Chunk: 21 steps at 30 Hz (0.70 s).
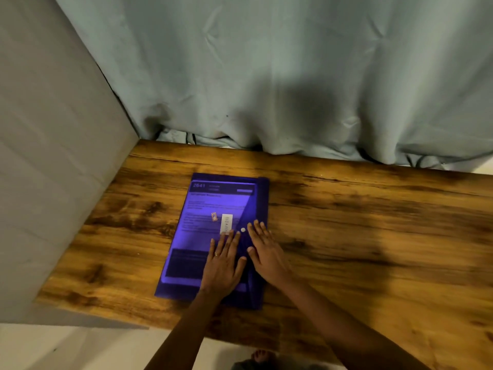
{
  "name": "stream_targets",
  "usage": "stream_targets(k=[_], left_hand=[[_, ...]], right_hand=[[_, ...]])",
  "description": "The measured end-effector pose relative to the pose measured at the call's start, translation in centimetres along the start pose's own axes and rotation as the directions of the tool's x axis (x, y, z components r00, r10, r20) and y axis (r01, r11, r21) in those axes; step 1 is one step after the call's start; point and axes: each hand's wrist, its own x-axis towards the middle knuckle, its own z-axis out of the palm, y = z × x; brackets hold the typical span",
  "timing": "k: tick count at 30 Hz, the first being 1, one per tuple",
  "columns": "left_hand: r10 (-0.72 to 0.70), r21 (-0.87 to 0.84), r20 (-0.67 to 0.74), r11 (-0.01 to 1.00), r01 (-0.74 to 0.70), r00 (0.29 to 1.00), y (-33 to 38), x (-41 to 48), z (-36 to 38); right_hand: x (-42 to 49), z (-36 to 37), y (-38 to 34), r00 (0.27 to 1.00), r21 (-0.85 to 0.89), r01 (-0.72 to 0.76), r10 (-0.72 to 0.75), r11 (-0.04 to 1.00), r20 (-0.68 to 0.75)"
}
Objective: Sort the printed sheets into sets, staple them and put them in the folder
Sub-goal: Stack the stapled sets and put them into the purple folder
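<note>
In the head view, the translucent purple plastic folder [192,236], with printed sheets [213,201] inside, lies on the left half of the wood-grain surface [373,236] near the grey wall [53,182]. Bare wood spreads rightward, and a pale blue curtain [293,76] hangs behind. The left hand [222,265] and right hand [266,249] press on it, fingers [257,228] straight.

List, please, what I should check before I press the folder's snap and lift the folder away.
1. Sheets inside the folder: ok, print shows through.
2. Sheets stapled: cannot tell.
3. Flap folded over: ok.
4. Snap fastened: cannot tell.
5. Left hand and right hand flat on the folder: ok.
6. Folder lying fully on the table: ok.
</note>
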Motion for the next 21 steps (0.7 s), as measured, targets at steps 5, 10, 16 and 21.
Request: stream_targets(k=[5,10,16,21], left_hand=[[-0.089,0.062,0.031,0.994,0.087,0.996,-0.3,-1.2,-0.1],[-0.111,0.106,0.075,0.989,0.103,0.991,-0.8,-0.1,-0.5],[-0.102,0.117,0.090,0.989,0.091,0.991,-1.3,1.3,-0.7],[-0.085,0.075,0.073,0.994,0.079,0.994,-1.2,1.3,-0.7]], right_hand=[[-1.7,0.3,-1.1,0.997,-0.008,-0.082,0.083,0.997,0.005],[-0.8,0.4,-1.4,0.993,-0.036,-0.121,0.121,0.992,0.009],[0.6,0.4,-1.0,0.990,-0.078,-0.136,0.137,0.988,0.020],[0.5,0.1,-1.1,0.992,-0.055,-0.127,0.127,0.990,0.008]])
